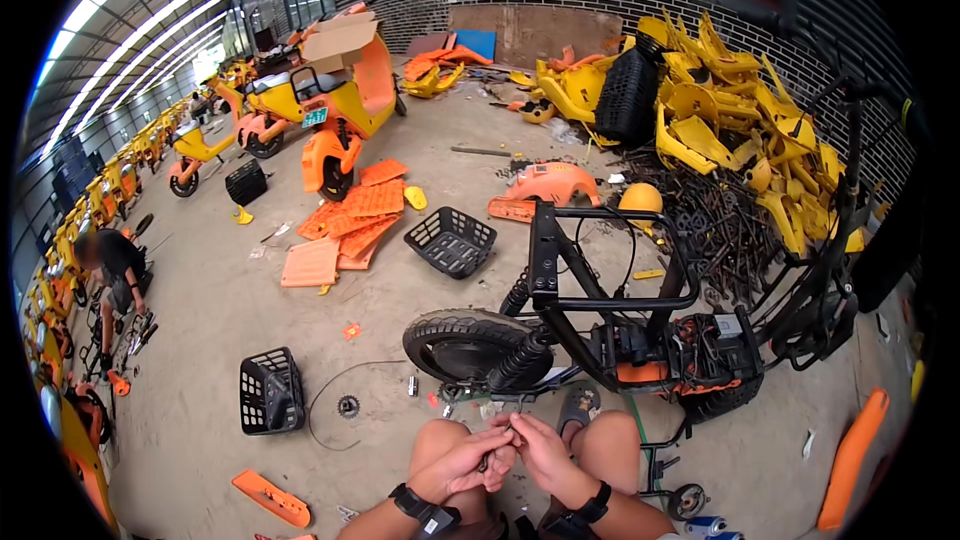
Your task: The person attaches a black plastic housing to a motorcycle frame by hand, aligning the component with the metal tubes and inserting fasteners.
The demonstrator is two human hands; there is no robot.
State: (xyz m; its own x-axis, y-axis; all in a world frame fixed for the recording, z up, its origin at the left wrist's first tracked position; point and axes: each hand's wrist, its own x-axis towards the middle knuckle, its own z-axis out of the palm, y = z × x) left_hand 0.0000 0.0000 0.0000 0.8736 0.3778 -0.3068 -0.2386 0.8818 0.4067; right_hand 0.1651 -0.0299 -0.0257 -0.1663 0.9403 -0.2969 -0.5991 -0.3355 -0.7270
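My left hand [474,462] and my right hand [540,446] meet in front of my knees, both closed, fingertips touching. A small dark piece shows between the fingers of my left hand; most of it is covered, so its kind cannot be made out. My right fingers pinch at the same spot. Just beyond my hands lies a stripped black scooter frame [545,265] with its rear wheel [470,345], shock absorber [520,358] and exposed wiring [705,350]. Both wrists wear black straps.
Left of me are a black basket [246,405], a sprocket [348,406] and an orange panel [272,498]. Another black basket [450,242] lies beyond the wheel. Yellow panels [700,130] pile up at back right. Scooters [340,105] stand behind; a person [118,270] crouches far left.
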